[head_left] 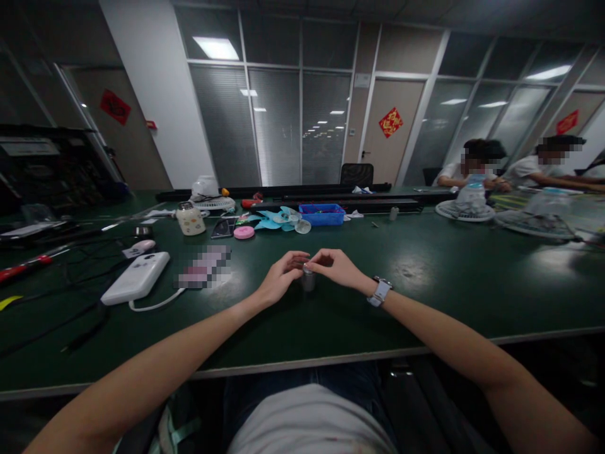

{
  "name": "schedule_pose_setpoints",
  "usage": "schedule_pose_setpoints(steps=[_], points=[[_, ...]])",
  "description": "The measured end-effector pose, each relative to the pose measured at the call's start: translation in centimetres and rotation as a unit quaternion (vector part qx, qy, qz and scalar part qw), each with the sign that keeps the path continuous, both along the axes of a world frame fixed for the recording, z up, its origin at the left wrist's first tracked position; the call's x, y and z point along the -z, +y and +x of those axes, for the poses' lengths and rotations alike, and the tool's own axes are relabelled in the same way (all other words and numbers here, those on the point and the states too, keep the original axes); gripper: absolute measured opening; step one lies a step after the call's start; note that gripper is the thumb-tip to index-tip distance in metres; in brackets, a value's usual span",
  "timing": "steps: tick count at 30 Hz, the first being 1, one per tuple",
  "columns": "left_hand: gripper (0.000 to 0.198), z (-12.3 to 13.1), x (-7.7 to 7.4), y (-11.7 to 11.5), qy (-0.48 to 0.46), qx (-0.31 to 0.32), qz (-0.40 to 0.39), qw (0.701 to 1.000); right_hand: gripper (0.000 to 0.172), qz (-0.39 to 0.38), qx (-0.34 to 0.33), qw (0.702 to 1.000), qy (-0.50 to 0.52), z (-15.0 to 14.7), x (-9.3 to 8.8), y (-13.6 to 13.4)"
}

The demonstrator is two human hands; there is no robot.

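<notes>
A small grey metal cylinder [309, 281] stands upright on the green table, in front of me. My right hand [336, 267] has its thumb and index finger pinched together at the cylinder's top; whatever lies between the fingertips is too small to make out. On the cylinder's other side is my left hand [282, 277], its fingers curved and apart, the thumb close to the cylinder's upper edge. I cannot tell whether that thumb touches the metal.
A blue bin [322, 215] stands beyond my hands, with a light-blue fan-like piece [274, 219] beside it. To the left are a white power bank [137, 277], a blurred-out phone [204, 266] and a bottle [190, 219]. Another cylinder [394, 213] stands farther right. Co-workers sit at far right.
</notes>
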State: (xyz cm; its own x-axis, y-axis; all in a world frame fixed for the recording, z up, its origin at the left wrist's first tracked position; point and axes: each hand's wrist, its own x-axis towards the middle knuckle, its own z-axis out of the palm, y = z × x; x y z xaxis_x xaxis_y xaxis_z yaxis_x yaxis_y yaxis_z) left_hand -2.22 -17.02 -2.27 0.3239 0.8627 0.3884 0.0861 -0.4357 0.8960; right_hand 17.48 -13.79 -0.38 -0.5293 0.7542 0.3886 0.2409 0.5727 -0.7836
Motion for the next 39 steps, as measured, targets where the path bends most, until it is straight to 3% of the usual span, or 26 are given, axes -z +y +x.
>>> schedule_pose_setpoints(steps=[5, 9, 25, 34, 39], points=[[0.032, 0.7, -1.1, -1.2, 0.053, -0.054, 0.061, 0.995, 0.026, -0.003, 0.012, 0.999, 0.031, -0.2, 0.4, 0.1], [0.031, 0.9, -1.2, -1.3, 0.064, -0.076, 0.079, 0.992, 0.023, 0.024, 0.024, 0.999, 0.037, -0.3, 0.1, -0.3], [0.033, 0.8, -1.0, -1.2, 0.062, -0.069, 0.076, 0.993, 0.029, -0.01, -0.002, 0.998, 0.062, -0.6, 0.7, -0.1], [0.032, 0.2, -0.7, -1.0, 0.048, -0.047, 0.065, 0.996, 0.022, 0.094, 0.028, 0.995, 0.001, -0.4, -0.3, -1.0], [0.032, 0.2, -0.6, -0.8, 0.056, -0.051, 0.062, 0.995, 0.026, 0.042, 0.02, 0.999, 0.003, -0.2, 0.2, -0.6]])
